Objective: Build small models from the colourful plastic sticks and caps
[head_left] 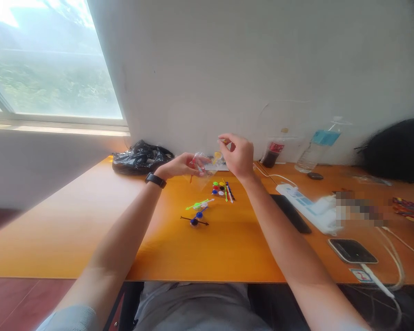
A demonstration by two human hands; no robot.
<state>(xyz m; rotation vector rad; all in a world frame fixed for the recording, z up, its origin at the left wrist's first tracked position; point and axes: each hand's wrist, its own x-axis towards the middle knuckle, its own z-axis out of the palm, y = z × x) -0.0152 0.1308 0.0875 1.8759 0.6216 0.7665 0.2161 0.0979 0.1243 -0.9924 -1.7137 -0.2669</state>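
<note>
My left hand (180,166), a dark watch on its wrist, is closed on a clear plastic bag (203,180) held above the table. Small coloured pieces show through the plastic, and a yellow piece (217,156) is at its right side. Just right of the bag, my right hand (240,155) is raised with thumb and fingers pinched; a bit of yellow shows there, too small to name. Below on the table lie spinners with arrows: a black one (193,222), a blue one (199,214) and a light green one (197,205). Loose coloured discs (215,188) sit beside several loose arrows (229,192).
A black plastic bag (141,157) lies at the back left by the wall. To the right are a dark phone (290,214), a white power strip (301,204), a cola bottle (272,154), a water bottle (317,145) and a charging device (352,251) with cables.
</note>
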